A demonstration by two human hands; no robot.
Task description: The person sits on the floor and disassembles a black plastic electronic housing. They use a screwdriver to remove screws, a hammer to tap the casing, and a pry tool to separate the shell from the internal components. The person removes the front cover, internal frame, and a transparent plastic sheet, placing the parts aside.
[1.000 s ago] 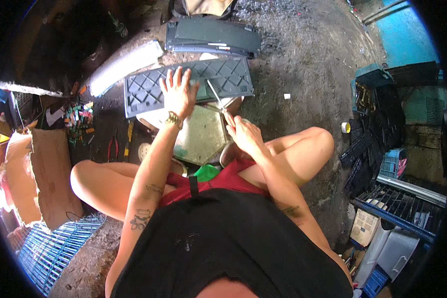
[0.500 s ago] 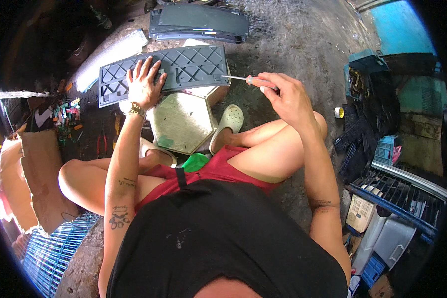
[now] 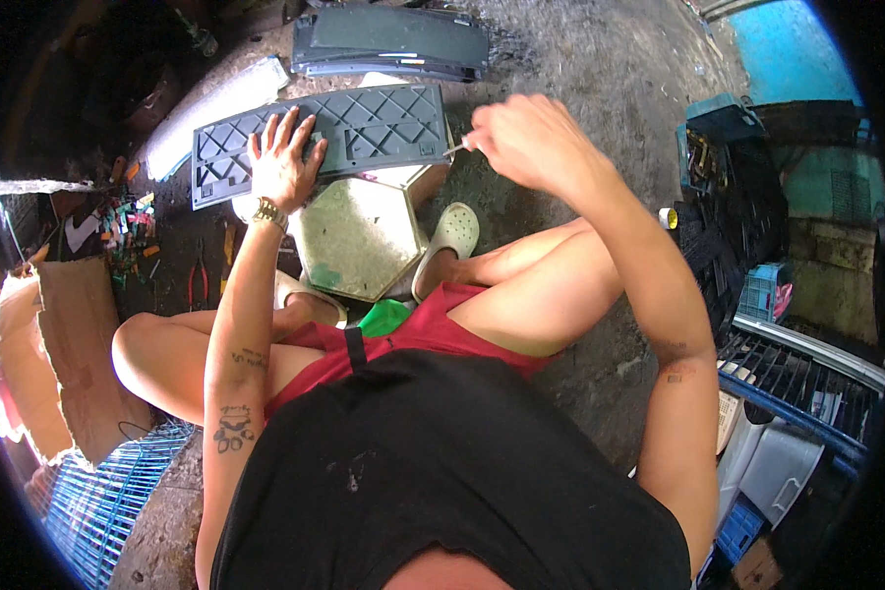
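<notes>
The left hand [image 3: 283, 162] lies flat on a long, dark grey plastic panel with raised criss-cross ribs [image 3: 388, 128], its fingers spread open and pressing down without grasping anything. The panel sits rib side up in front of the person, over the far part of a pale, worn hexagonal surface [image 3: 354, 241], and its left end seems to reach past that support. The right hand [image 3: 531, 138], blurred, has its fingers closed round a screwdriver with a slim metal shaft [image 3: 456, 148]; the handle is mostly hidden in the fist. The tip is at the panel's right end, near the corner, though whether it touches cannot be told.

The clearest risk is a slip: the shaft meets the edge at a shallow slant, so a hard push could skid it across the ribs toward the flat left hand, which has no guard. Pressure from one palm, well apart from the tip, may not stop the panel pivoting or tipping, since the right end has no hand on it. Too much leverage at the corner could crack the plastic or snap a rib. If the panel swings off its support, its edge could drop toward the pale, holed clog [image 3: 456, 231] on the right foot, whose open holes give little cover.
</notes>
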